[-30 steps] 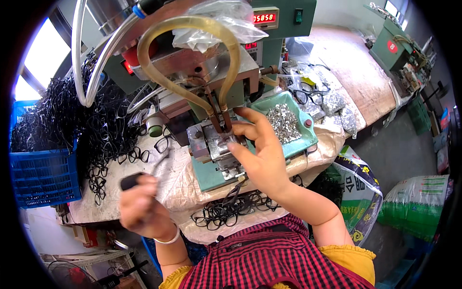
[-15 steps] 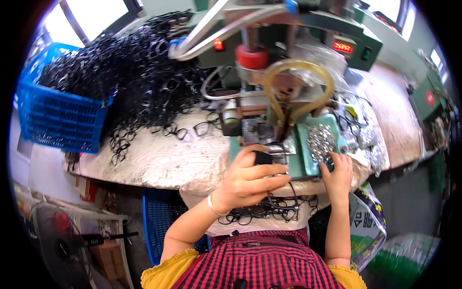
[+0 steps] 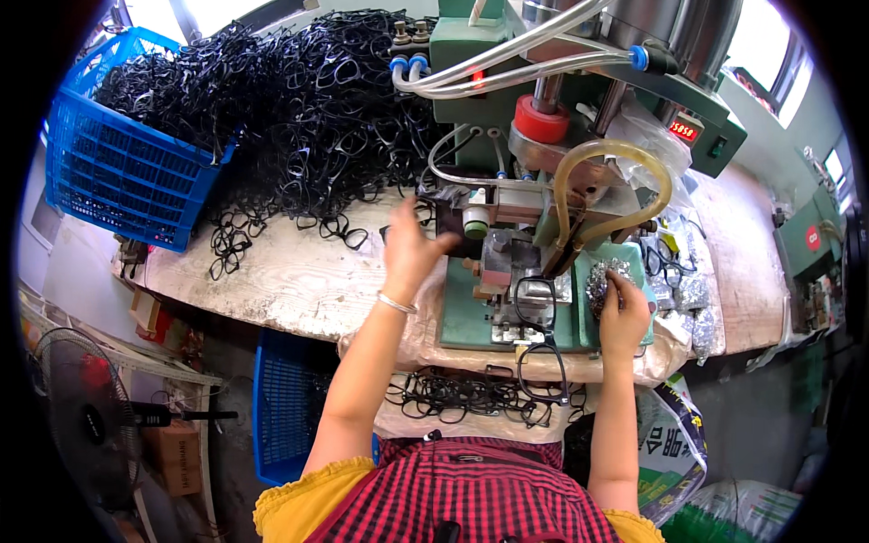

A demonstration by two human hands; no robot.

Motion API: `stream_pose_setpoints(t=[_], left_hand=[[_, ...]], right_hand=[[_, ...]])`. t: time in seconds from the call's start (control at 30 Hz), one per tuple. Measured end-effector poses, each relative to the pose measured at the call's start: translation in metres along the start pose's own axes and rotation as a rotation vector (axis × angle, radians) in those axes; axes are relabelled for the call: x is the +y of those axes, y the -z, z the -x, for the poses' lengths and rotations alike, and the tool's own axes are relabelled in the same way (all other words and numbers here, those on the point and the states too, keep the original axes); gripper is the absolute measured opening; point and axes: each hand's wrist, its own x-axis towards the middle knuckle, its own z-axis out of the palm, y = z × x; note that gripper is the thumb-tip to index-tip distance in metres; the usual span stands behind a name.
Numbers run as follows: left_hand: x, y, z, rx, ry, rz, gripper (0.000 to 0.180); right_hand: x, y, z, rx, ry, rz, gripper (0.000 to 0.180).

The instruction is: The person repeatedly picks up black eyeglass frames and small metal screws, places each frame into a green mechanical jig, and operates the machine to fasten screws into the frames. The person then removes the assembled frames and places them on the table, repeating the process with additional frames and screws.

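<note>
My left hand (image 3: 412,258) reaches toward the near edge of a large pile of black eyeglass frames (image 3: 344,118). Its fingers are apart, slightly blurred, with nothing visible in them. The fingers of my right hand (image 3: 625,317) are pinched together over small silvery metal parts (image 3: 596,288) in a pale green tray (image 3: 588,333). What they hold, if anything, is too small to make out. Between my hands, one black eyeglass frame (image 3: 563,373) sits in the metal fixture (image 3: 498,267) of a bench press, one rim hanging over the near edge.
A blue plastic basket (image 3: 136,172) overflowing with frames stands at the far left. More frames (image 3: 444,394) lie on a cloth before me. Above the fixture are clear hoses (image 3: 525,68), a red press collar (image 3: 541,119) and a looped yellowish tube (image 3: 665,172). A fan (image 3: 86,425) stands lower left.
My left hand has left the fixture and moved toward the frame pile, its fingers opening out. My right hand has shifted from the tray's near edge onto the metal parts. The view has shifted.
</note>
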Motion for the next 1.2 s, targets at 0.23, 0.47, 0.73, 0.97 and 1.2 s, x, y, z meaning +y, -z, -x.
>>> stream_pose_setpoints(t=[0.23,0.47,0.73,0.97,1.2], left_hand=[[-0.052,0.069,-0.043,0.183,-0.322,-0.107,0.039],[-0.087,-0.002,-0.021,-0.102,-0.157,-0.377,0.034],[-0.095,0.058,0.04,-0.054,0.09,0.392,0.009],[-0.051,0.03,0.081,-0.189,0.611,1.371,0.021],[0.137,0.116,0.058,0.087,-0.512,1.175,0.02]], right_hand=[[-0.01,0.015,0.003,-0.032,-0.142,-0.368,0.011],[-0.004,-0.002,-0.004,-0.049,-0.31,-0.404,0.013],[-0.062,0.042,-0.002,-0.173,-0.034,-0.452,0.013],[-0.096,-0.008,-0.007,-0.071,-0.086,-0.775,0.035],[-0.115,-0.003,-0.012,-0.173,-0.192,-0.979,0.054]])
